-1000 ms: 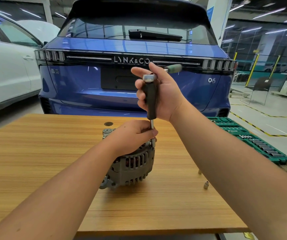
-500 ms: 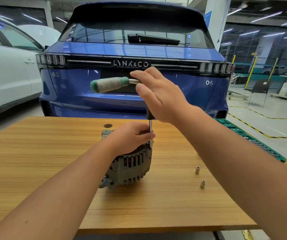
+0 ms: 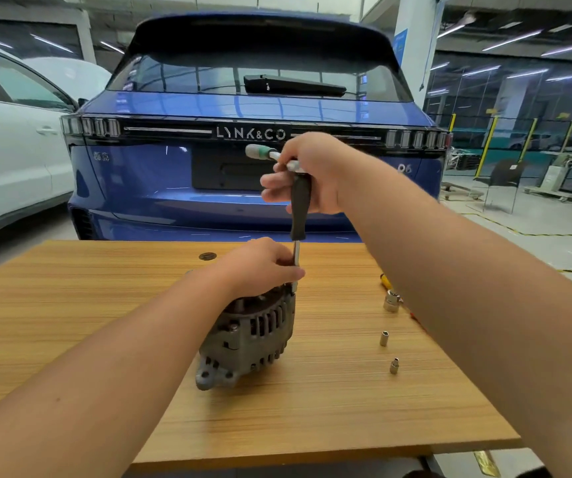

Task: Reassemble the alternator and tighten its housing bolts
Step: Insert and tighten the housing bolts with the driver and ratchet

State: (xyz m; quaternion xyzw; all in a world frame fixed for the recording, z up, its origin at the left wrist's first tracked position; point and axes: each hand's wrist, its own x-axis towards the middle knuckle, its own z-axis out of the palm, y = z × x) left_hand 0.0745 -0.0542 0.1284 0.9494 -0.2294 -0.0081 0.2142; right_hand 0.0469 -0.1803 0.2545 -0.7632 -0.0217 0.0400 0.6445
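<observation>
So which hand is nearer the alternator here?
Left. The left hand rests on top of the alternator; the right hand is well above it, gripping the ratchet driver.

Bright overhead strip lighting, wide-angle edge distortion, slight blur.

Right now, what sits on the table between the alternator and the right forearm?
Head view: three loose metal sockets on the wooden table, a larger one farthest back, then two small ones, between the alternator and the right forearm. Otherwise bare wood.
</observation>
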